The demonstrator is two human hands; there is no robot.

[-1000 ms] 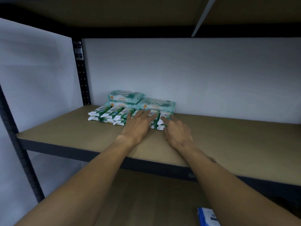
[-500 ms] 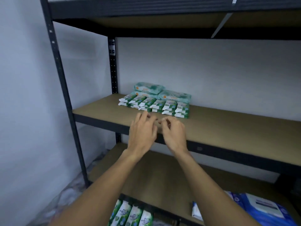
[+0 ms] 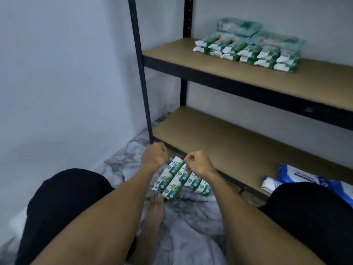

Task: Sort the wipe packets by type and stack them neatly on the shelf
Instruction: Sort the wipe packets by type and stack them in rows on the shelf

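Several small green-and-white wipe packets (image 3: pixel 172 181) lie in rows on the marble floor in front of the rack. My left hand (image 3: pixel 154 156) hovers over their far left end with curled fingers and nothing visible in it. My right hand (image 3: pixel 198 163) is curled too, fingertips at the far end of one packet; whether they pinch it is unclear. On the middle shelf (image 3: pixel 225 73) stand two-high rows of the same green packets (image 3: pixel 248 54), with larger teal packets (image 3: pixel 239 27) stacked behind them.
Blue wipe packets (image 3: pixel 299 176) lie on the bottom shelf (image 3: pixel 229 142) at the right. The rack's black upright (image 3: pixel 140 77) stands just beyond my left hand. My knees in black shorts (image 3: pixel 63 197) and a bare foot (image 3: pixel 155 211) frame the floor packets.
My view dropped from the middle shelf to the floor. Both hands left the stacked packets and came down to the green packets on the floor, fingers curling.
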